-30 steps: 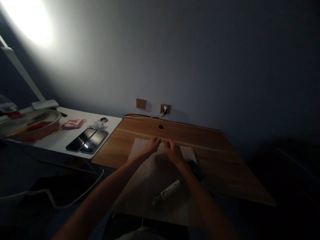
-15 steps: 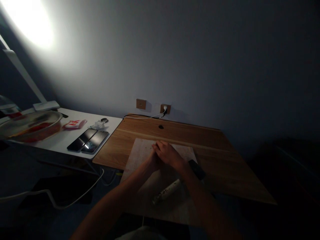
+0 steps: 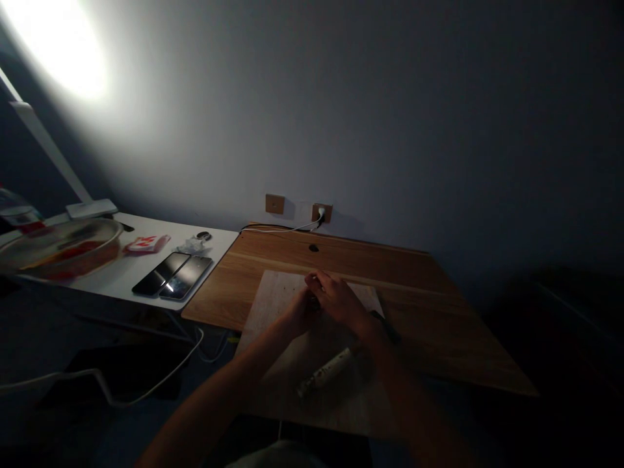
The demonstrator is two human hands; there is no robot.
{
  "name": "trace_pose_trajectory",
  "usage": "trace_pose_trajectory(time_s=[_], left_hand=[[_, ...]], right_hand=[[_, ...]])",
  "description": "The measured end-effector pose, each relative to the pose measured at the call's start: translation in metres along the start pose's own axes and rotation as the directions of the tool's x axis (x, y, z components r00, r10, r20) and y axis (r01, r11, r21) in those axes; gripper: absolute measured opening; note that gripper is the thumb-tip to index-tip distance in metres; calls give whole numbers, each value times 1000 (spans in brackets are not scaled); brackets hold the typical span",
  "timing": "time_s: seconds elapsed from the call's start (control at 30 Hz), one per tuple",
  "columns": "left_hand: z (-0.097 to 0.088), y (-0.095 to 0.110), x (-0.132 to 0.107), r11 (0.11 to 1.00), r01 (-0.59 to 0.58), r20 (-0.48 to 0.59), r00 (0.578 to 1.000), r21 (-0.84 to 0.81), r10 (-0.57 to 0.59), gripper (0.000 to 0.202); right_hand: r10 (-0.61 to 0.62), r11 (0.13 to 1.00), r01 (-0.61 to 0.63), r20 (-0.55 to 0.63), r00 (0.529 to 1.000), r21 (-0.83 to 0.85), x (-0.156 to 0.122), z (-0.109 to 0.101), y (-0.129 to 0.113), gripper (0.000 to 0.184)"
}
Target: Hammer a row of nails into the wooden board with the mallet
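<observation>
Over the pale wooden board (image 3: 273,296), my left hand (image 3: 298,313) and my right hand (image 3: 332,296) meet. My left hand is closed round a small dark object (image 3: 313,303), mostly hidden, whose kind I cannot make out. Curled fingers of my right hand press on the top of it from the right. Below my hands, a tool with a pale, dark-speckled handle (image 3: 325,372) lies slanted on the board. Its dark flat end (image 3: 387,327), like a cleaver blade, is partly covered by my right forearm. A few tiny dark specks dot the board near my left hand.
The board rests on a brown wooden table (image 3: 414,292). To the left, a white table (image 3: 110,286) carries two phones (image 3: 185,278), a red-and-white packet (image 3: 147,244), a large clear bowl (image 3: 63,250) and a lamp base (image 3: 91,208). A plug and cable (image 3: 320,214) sit at the wall.
My right hand has shifted slightly right and lifted its fingers a little, so a gap with the dark object shows between my hands. The tool on the board has stayed put.
</observation>
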State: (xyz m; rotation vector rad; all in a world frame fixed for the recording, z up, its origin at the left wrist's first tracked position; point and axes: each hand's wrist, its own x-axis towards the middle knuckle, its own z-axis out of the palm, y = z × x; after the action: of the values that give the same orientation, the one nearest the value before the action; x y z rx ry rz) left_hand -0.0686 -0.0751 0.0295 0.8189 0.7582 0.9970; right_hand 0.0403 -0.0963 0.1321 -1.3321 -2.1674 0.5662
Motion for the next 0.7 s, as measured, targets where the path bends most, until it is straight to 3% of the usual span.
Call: trace_pose_trajectory(time_s=[0.07, 0.13, 0.23, 0.33, 0.4, 0.5, 0.6, 0.7], left_hand=[[-4, 1, -1, 988, 34, -33, 999, 149, -29, 29], [-8, 5, -4, 890, 19, -13, 1000, 456, -15, 22], [-12, 14, -11, 519, -136, 135, 990, 844, 40, 8], [-12, 19, -17, 188, -329, 329, 944, 925, 33, 9], [-13, 18, -18, 47, -410, 410, 912, 911, 19, 13], [-14, 13, -15, -43, -469, 469, 883, 882, 12, 19], [-16, 9, -11, -44, -507, 508, 861, 861, 18, 19], [-16, 11, -11, -25, -505, 506, 862, 863, 37, 20]], right_hand=[[14, 999, -12, -54, 998, 38, -7, -7, 4, 42], [32, 997, -23, -113, 993, 79, -15, -15, 10, 39], [61, 995, -45, -177, 982, 90, -26, -25, 19, 34], [103, 994, -96, -193, 976, 44, -40, -32, 30, 30], [112, 994, -113, -159, 981, 0, -54, -34, 37, 25], [49, 994, -46, 24, 999, -102, -82, -33, 43, 25], [38, 966, 20, 214, 976, -259, -108, -27, 40, 42], [87, 908, 41, 285, 955, -416, -122, -18, 33, 50]])
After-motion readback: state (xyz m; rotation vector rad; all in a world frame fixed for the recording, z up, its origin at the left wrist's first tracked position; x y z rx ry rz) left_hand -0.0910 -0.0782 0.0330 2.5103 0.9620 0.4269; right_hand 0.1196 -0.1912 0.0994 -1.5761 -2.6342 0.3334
